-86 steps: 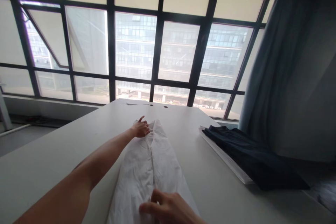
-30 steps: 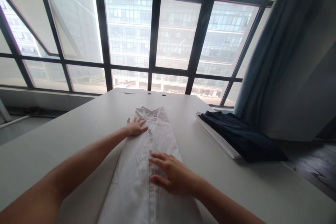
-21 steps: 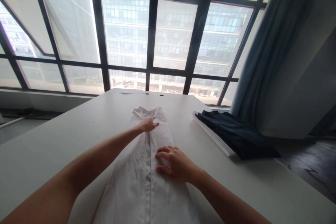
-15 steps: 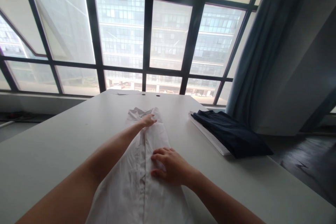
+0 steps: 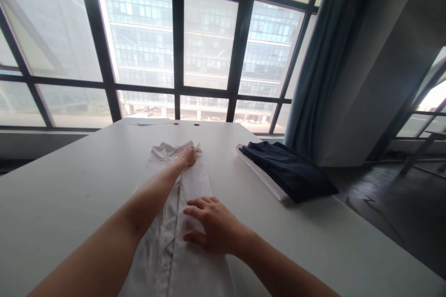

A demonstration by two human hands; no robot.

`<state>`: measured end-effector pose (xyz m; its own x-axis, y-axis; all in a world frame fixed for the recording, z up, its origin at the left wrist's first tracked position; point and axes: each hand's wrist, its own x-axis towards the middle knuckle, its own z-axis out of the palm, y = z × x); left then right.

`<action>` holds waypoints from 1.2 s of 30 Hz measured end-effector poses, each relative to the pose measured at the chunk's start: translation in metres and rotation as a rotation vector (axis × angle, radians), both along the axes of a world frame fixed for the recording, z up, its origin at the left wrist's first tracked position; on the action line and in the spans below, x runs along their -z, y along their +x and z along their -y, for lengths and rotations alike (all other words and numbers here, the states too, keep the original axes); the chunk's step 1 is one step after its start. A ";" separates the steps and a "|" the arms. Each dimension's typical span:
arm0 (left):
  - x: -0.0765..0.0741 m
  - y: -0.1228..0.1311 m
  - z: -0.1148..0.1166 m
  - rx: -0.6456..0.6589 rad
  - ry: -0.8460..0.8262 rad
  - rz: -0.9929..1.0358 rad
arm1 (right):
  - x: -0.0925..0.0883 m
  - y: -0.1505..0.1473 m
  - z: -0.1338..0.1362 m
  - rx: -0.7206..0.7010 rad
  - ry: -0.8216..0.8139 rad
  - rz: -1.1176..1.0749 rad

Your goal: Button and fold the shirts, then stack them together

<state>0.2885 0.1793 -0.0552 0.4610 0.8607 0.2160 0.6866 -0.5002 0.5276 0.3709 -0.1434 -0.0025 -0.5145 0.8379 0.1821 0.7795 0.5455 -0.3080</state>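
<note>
Pressing flat on the long white folded shirt (image 5: 181, 222), the right hand (image 5: 209, 227) lies spread, while the left hand (image 5: 188, 155) looks clenched near its collar, on the grey worktop (image 5: 69, 185).

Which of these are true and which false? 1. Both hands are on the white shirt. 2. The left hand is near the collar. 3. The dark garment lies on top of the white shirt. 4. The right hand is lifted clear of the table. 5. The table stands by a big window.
1. Both hands, left hand and right hand, are on the white shirt: true.
2. True.
3. False: the dark garment lies apart, to the right of the shirt.
4. False: the right hand rests flat on the shirt.
5. The table stands by the window: true.
</note>
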 end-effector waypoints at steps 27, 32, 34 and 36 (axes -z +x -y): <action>0.007 -0.193 0.103 0.078 -0.038 -0.491 | -0.002 0.004 0.000 -0.112 -0.463 0.131; -0.006 -0.198 0.102 0.068 -0.045 -0.536 | -0.010 0.007 0.000 -0.104 -0.527 0.199; -0.011 -0.198 0.092 0.022 0.021 -0.536 | -0.010 0.004 0.000 -0.100 -0.520 0.178; -0.014 -0.194 0.077 -0.043 0.083 -0.528 | -0.008 -0.005 0.002 -0.040 -0.406 0.082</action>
